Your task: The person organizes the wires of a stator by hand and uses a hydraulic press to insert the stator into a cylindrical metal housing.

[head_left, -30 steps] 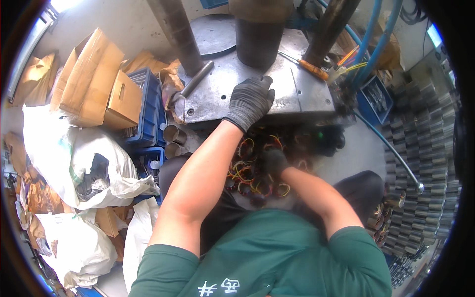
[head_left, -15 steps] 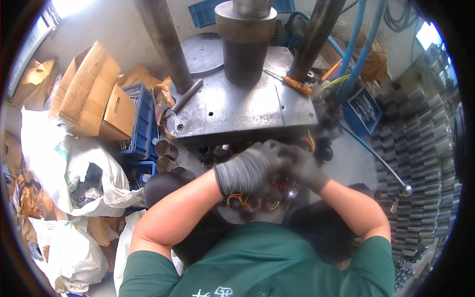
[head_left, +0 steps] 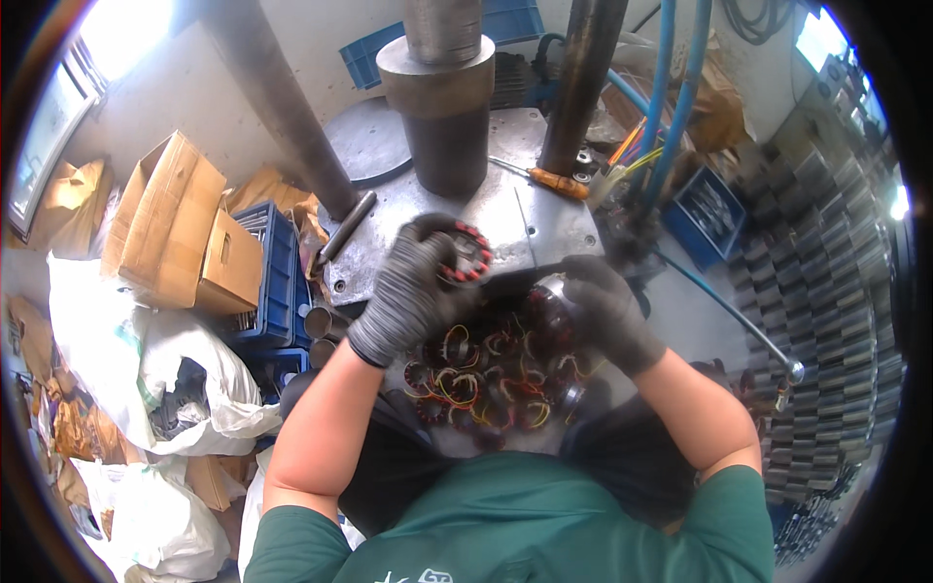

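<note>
My left hand (head_left: pixel 403 296), in a grey knitted glove, is closed round a motor stator (head_left: pixel 473 255), a ring with red and black segments, held up over the press table's front edge. On the right, my gloved right hand (head_left: pixel 612 316) has its fingers curled against a shiny round metal part (head_left: pixel 551 288) with dark red beneath it; blur hides its exact shape. Below and between both hands lies a heap of wound stators (head_left: pixel 486 379) with red and yellow lead wires.
Ahead stands a press with a steel table (head_left: pixel 505 219), thick ram (head_left: pixel 442 136) and two columns. On it lie an orange-handled screwdriver (head_left: pixel 559 183) and a metal rod (head_left: pixel 348 228). Stacked metal sleeves (head_left: pixel 816 321) line the right; cartons (head_left: pixel 160 223), blue crates (head_left: pixel 277 267) and white sacks (head_left: pixel 107 360) the left.
My hands, together before, have parted. The left has risen up and left with the stator; the right has shifted slightly right. The heap of stators shows more fully now, and the view has shifted.
</note>
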A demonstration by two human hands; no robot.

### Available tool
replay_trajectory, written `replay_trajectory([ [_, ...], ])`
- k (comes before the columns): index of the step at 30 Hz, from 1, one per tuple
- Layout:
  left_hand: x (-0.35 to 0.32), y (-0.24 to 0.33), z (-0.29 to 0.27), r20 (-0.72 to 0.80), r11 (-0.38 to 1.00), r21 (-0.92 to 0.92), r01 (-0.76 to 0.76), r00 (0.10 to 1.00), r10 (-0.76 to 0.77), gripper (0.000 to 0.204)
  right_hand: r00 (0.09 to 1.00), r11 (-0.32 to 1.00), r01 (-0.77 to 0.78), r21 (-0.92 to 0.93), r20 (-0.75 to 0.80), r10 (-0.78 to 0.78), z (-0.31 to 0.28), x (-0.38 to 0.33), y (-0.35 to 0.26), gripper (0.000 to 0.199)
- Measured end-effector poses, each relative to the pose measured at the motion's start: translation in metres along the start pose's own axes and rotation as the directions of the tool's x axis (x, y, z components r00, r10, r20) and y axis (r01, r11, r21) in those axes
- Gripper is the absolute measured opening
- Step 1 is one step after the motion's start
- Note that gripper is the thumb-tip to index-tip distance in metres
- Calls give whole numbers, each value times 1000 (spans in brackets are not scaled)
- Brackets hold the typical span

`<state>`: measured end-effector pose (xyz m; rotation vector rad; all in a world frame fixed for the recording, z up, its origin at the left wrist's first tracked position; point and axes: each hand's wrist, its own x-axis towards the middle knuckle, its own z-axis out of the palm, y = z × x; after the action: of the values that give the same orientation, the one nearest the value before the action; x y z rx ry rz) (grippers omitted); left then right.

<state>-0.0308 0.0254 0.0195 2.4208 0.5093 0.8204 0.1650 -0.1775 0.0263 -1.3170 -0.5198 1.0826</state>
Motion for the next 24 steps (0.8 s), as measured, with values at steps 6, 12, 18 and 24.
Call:
replay_trajectory([
  [6, 19, -63, 1, -127, 948, 303, 99, 990, -63, 37, 972, 934, 234, -269, 64, -226, -13, 5, 1, 46],
  [12, 16, -54, 10, -326, 823, 565, 52, 931, 165, 43, 951, 947, 305, -103, -25, -309, 6, 2, -8, 28],
  [18, -14, 18, 47, 371, 387, -811, 440, 897, -241, 73, 853, 822, 502, -268, -6, -522, 20, 4, -8, 20],
  [24, -19, 40, 49, 566, -37, -823, 567, 824, 19, 85, 764, 659, 630, -411, 178, -620, 28, 11, -13, 20],
])
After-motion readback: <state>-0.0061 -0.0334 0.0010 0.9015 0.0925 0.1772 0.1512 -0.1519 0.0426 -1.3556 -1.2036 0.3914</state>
